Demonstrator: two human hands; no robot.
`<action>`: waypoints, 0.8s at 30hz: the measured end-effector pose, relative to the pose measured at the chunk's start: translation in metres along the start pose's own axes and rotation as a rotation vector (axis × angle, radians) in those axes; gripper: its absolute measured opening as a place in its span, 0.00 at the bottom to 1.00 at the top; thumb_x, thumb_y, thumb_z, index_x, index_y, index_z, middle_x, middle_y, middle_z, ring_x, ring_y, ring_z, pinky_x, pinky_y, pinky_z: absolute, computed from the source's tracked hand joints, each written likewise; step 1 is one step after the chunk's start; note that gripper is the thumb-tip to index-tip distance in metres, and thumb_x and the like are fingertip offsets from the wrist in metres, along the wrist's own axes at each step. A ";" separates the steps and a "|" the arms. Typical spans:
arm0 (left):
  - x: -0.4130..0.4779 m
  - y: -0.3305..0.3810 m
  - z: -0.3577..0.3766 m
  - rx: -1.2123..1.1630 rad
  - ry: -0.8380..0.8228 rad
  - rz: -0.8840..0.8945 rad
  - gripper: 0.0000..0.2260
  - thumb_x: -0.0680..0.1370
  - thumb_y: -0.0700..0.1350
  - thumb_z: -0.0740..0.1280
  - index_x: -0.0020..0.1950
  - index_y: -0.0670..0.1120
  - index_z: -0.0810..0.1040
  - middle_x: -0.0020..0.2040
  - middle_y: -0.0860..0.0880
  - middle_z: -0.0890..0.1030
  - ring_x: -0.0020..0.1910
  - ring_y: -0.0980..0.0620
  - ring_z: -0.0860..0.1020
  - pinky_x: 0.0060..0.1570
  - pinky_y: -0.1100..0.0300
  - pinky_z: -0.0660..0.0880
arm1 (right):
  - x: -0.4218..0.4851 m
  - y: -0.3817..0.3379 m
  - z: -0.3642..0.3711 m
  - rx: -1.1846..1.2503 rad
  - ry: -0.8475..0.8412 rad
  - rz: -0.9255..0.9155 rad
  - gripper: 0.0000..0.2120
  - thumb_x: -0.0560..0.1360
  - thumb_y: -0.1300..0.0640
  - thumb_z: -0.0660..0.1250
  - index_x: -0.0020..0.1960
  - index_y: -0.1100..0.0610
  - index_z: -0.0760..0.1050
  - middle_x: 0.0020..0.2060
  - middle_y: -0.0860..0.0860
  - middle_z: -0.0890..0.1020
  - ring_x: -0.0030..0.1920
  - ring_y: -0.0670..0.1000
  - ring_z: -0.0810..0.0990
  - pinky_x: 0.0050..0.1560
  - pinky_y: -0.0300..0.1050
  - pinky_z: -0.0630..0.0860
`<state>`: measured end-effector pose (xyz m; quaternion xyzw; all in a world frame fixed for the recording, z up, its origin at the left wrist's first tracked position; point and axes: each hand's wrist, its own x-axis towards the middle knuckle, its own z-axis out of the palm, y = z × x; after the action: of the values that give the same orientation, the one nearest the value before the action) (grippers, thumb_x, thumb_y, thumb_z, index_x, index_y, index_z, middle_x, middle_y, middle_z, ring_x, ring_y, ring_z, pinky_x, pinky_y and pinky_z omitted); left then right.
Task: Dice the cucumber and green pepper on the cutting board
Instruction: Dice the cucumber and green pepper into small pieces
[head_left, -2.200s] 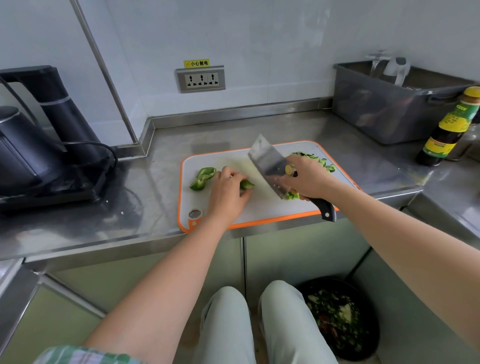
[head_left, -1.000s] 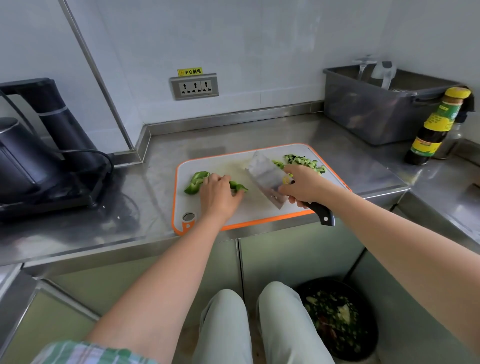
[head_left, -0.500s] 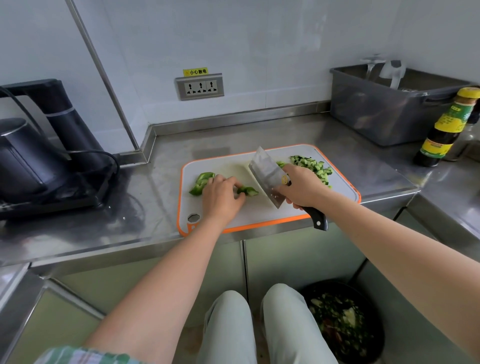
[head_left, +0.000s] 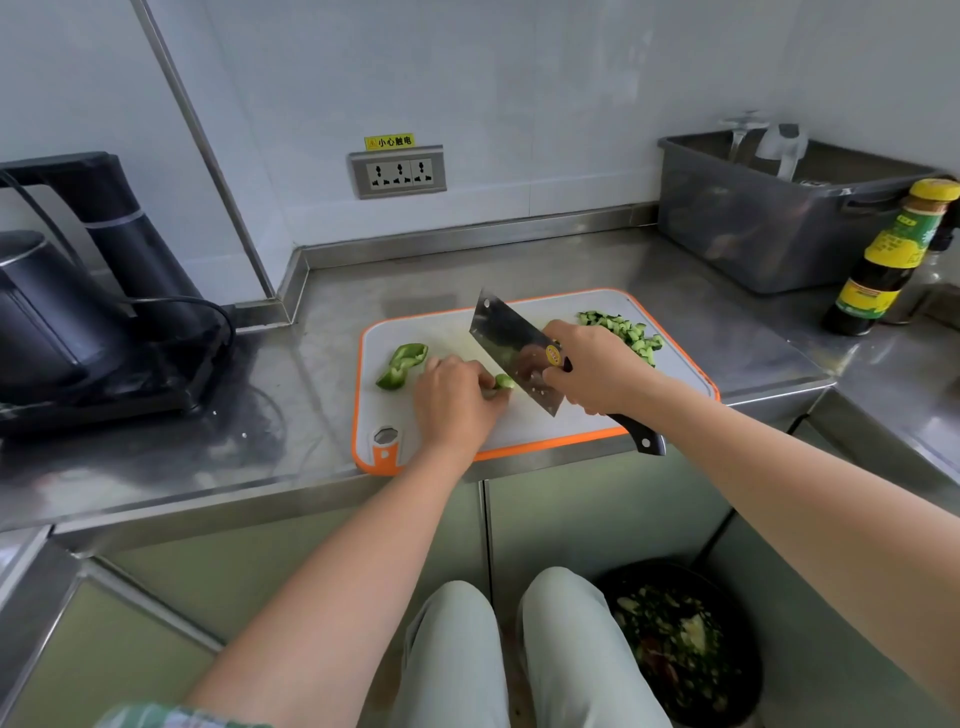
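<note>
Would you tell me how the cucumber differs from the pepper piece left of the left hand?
The cucumber is a heap of small dice; the pepper piece is one large curved chunk. The cucumber shows dark skin and pale flesh; the pepper piece is bright green throughout. The cucumber lies far right on the board, the pepper piece at its left. Both rest on the board.

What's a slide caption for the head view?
Right hand holds cleaver against pepper pinned by left hand on board.
</note>
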<state>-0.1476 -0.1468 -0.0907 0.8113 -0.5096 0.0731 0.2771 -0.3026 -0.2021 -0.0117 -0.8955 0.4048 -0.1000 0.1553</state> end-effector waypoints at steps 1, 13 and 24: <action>0.001 0.000 0.002 -0.013 -0.009 -0.007 0.08 0.71 0.55 0.70 0.43 0.52 0.84 0.44 0.50 0.82 0.48 0.46 0.75 0.45 0.55 0.70 | -0.001 0.000 0.000 -0.009 -0.002 0.001 0.05 0.77 0.61 0.60 0.52 0.59 0.67 0.39 0.58 0.78 0.32 0.61 0.81 0.33 0.56 0.80; 0.007 0.005 0.009 -0.067 -0.030 -0.063 0.07 0.72 0.54 0.70 0.43 0.52 0.83 0.44 0.51 0.82 0.49 0.46 0.74 0.43 0.56 0.70 | 0.001 0.003 0.006 -0.098 0.007 0.034 0.09 0.76 0.61 0.60 0.56 0.61 0.68 0.42 0.57 0.75 0.33 0.57 0.71 0.32 0.46 0.70; 0.007 0.005 0.012 -0.082 -0.008 -0.079 0.07 0.71 0.55 0.71 0.41 0.53 0.83 0.42 0.53 0.82 0.47 0.46 0.74 0.42 0.56 0.71 | 0.002 0.003 0.005 -0.089 -0.008 0.050 0.04 0.76 0.63 0.58 0.49 0.60 0.64 0.33 0.51 0.68 0.28 0.52 0.69 0.26 0.42 0.65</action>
<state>-0.1502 -0.1605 -0.0961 0.8189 -0.4810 0.0381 0.3108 -0.3021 -0.2048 -0.0174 -0.8916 0.4305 -0.0744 0.1196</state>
